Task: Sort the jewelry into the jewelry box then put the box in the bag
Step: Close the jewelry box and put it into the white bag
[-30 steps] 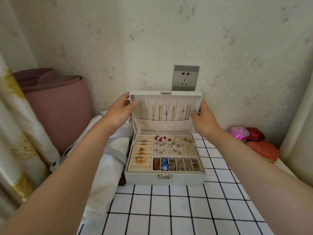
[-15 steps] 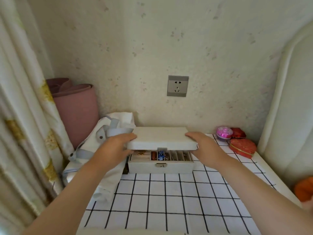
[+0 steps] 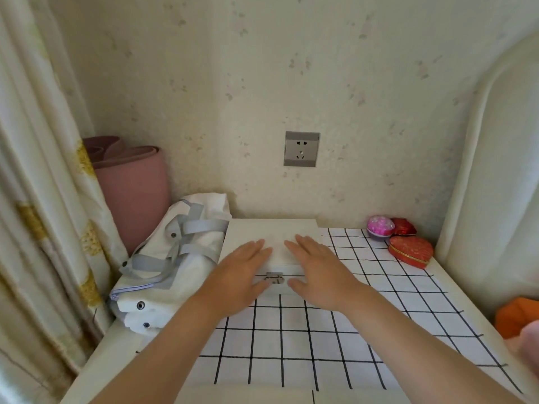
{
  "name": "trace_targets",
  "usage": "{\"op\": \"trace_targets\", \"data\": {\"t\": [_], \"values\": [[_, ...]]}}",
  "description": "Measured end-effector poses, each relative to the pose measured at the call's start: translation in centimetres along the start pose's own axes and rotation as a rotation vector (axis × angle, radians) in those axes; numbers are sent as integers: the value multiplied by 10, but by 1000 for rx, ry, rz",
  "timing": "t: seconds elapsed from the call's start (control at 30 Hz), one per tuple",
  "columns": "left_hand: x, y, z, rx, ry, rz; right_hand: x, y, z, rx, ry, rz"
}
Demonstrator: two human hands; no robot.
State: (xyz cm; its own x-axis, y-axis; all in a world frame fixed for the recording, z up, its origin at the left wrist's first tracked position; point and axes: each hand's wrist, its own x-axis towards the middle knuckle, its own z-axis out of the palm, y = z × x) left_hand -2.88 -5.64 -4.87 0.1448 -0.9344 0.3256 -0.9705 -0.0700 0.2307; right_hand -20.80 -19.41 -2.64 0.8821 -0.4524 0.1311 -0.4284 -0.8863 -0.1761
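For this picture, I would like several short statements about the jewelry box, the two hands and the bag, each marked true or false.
1. The jewelry box is closed. True.
2. The left hand and the right hand lie flat on its lid. True.
3. The jewelry box is inside the white bag. False: it stands on the checked cloth, beside the bag.
4. The red heart-shaped box lies to the left of the jewelry box. False: it lies to the right, near the back.
5. The metal clasp on the front shows between the two hands. True.
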Motion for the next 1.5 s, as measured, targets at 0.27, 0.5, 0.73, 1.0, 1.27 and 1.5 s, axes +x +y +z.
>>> {"op": "trace_targets", "data": {"t": [0.27, 0.5, 0.73, 1.0, 1.27, 1.5], "values": [[-3, 3, 23, 186, -7, 22, -2, -5, 28, -171, 26, -47], [-5, 3, 21, 88, -2, -45, -2, -2, 26, -86, 39, -34], [-6, -10, 10, -375, 261, -558, 4, 14, 17, 448, 267, 305], [17, -12, 7, -680, 286, -745, 12, 20, 31, 1031, 275, 485], [16, -8, 2, -677, 293, -710, 15, 19, 31, 1064, 333, 504], [31, 16, -6, -694, 311, -626, 0, 38, 5, 1065, 433, 480]]}}
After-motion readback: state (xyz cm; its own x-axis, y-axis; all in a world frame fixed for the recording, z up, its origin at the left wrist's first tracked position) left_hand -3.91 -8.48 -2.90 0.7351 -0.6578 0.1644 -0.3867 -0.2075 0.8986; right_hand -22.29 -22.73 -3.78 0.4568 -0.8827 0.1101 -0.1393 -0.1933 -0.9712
